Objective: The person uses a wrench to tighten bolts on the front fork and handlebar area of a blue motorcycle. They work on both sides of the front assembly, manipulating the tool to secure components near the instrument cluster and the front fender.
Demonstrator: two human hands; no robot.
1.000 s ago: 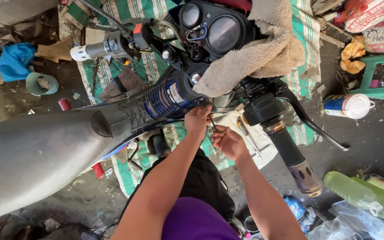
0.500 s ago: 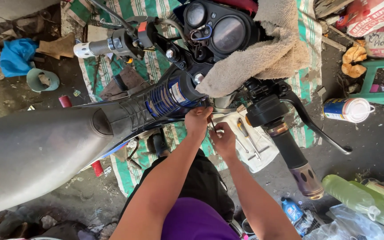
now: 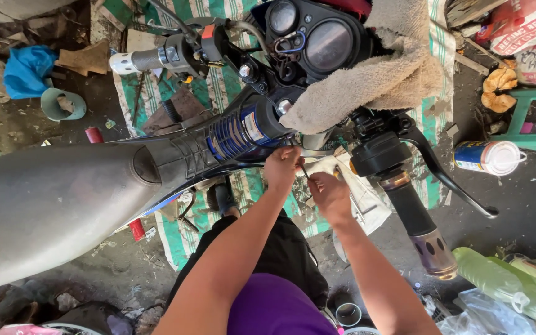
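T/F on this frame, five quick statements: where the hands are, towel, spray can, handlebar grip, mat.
1. Both hands work close together under the handlebar: the left hand and right hand meet beside the blue shock spring. True.
2. The beige towel lies on the ground. False: it is draped over the instrument cluster.
3. A spray can with a white cap lies on its side on the ground, right of the brake lever. True.
4. The right hand grips the handlebar grip. False: the grip is untouched, apart from both hands.
5. The mat under the motorcycle is plain red. False: it is green and white striped.
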